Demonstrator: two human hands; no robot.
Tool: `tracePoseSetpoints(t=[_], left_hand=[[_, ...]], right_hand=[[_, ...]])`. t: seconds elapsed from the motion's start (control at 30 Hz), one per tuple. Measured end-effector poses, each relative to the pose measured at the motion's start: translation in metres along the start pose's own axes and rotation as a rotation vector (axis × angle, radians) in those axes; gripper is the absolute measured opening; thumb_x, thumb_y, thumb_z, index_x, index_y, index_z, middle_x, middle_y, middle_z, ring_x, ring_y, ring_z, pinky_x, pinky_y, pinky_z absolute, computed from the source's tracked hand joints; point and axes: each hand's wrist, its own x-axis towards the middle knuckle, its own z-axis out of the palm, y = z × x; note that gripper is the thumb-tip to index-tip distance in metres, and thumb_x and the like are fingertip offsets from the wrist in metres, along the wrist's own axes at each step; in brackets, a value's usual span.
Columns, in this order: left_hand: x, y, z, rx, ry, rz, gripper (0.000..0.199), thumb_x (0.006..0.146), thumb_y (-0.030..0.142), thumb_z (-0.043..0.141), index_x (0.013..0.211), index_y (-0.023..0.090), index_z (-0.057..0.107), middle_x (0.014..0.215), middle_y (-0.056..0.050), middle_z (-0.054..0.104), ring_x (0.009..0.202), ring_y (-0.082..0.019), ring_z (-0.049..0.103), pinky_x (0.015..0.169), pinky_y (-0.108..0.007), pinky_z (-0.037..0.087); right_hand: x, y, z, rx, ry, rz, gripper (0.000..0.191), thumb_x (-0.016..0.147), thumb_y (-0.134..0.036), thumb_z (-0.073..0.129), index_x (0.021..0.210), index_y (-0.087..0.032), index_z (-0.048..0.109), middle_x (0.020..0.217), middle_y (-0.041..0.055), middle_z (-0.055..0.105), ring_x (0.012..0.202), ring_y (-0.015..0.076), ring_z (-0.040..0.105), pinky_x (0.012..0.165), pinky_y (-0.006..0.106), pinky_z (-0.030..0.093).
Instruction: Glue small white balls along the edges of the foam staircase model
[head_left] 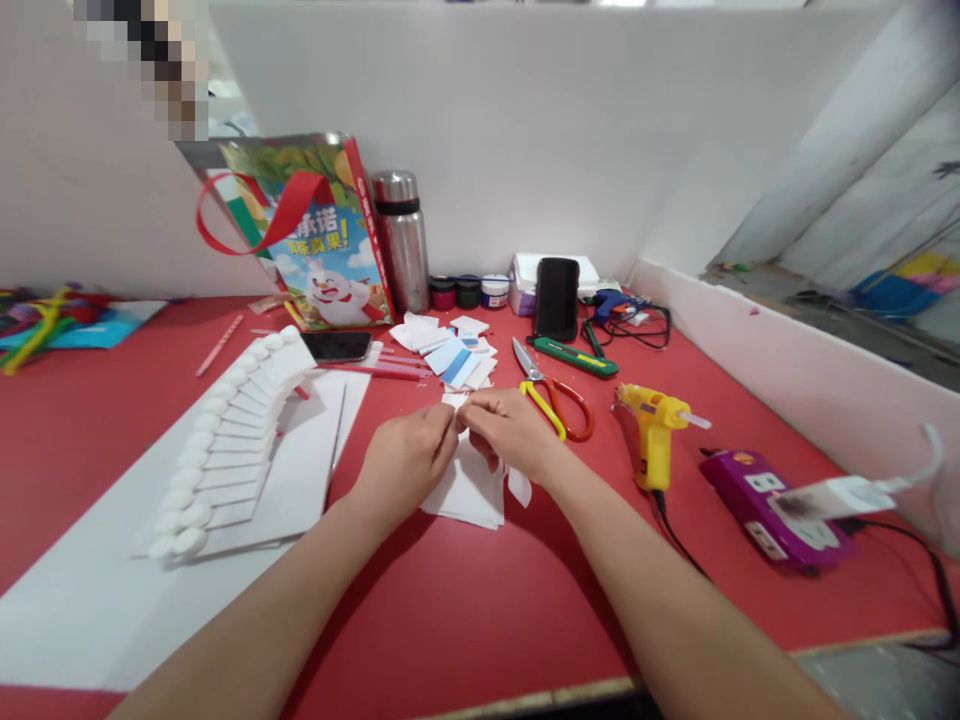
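My left hand [411, 455] and my right hand [510, 428] meet over white paper sheets [469, 490] at the middle of the red table. Fingers of both hands are pinched together, touching at the tips; what they hold is too small to make out. A small curled white piece [519, 487] lies just beneath my right hand. Beyond the hands is a pile of white and blue paper pieces [454, 355]. Scissors [555, 400] with red and yellow handles lie to the right of the pile. At the left, a curved white stepped model [232, 440] edged with round discs rests on white board.
A yellow glue gun [655, 430] and a purple power strip [772, 510] with cords stand at the right. Behind are a green cutter [574, 356], an upright phone [557, 298], paint jars [468, 291], a steel bottle [405, 245] and a colourful bag [322, 250]. Another phone [337, 346] lies flat.
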Motion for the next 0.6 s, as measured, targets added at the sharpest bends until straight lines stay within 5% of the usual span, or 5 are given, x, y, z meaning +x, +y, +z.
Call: tracePoseSetpoints(t=[0.37, 0.5, 0.6], left_hand=[[0.0023, 0.0095, -0.0068, 0.29, -0.109, 0.037, 0.024, 0.101, 0.015, 0.039, 0.1, 0.014, 0.063, 0.085, -0.01, 0.073, 0.069, -0.025, 0.069, 0.053, -0.032, 0.033], [0.0019, 0.0091, -0.0034, 0.226, -0.074, 0.063, 0.025, 0.1, 0.016, 0.04, 0.109, 0.012, 0.063, 0.088, -0.011, 0.073, 0.067, -0.026, 0.067, 0.052, -0.033, 0.035], [0.0002, 0.0073, -0.002, -0.036, 0.002, 0.062, 0.026, 0.101, 0.018, 0.04, 0.105, 0.013, 0.066, 0.085, -0.01, 0.073, 0.07, -0.023, 0.067, 0.059, -0.032, 0.042]], right_hand=[[-0.0057, -0.006, -0.0024, -0.089, -0.03, -0.059, 0.033, 0.092, -0.025, 0.048, 0.061, -0.018, 0.058, 0.056, -0.0014, 0.065, 0.035, 0.0074, 0.047, 0.034, 0.018, 0.04], [-0.0045, -0.0027, -0.0015, -0.079, 0.001, -0.074, 0.031, 0.091, -0.021, 0.046, 0.061, -0.019, 0.056, 0.055, -0.0026, 0.063, 0.034, 0.0075, 0.049, 0.033, 0.017, 0.039], [-0.0045, -0.0025, -0.0014, -0.058, -0.02, -0.092, 0.031, 0.09, -0.018, 0.046, 0.06, -0.019, 0.054, 0.053, -0.0039, 0.061, 0.034, 0.0077, 0.05, 0.033, 0.017, 0.038]])
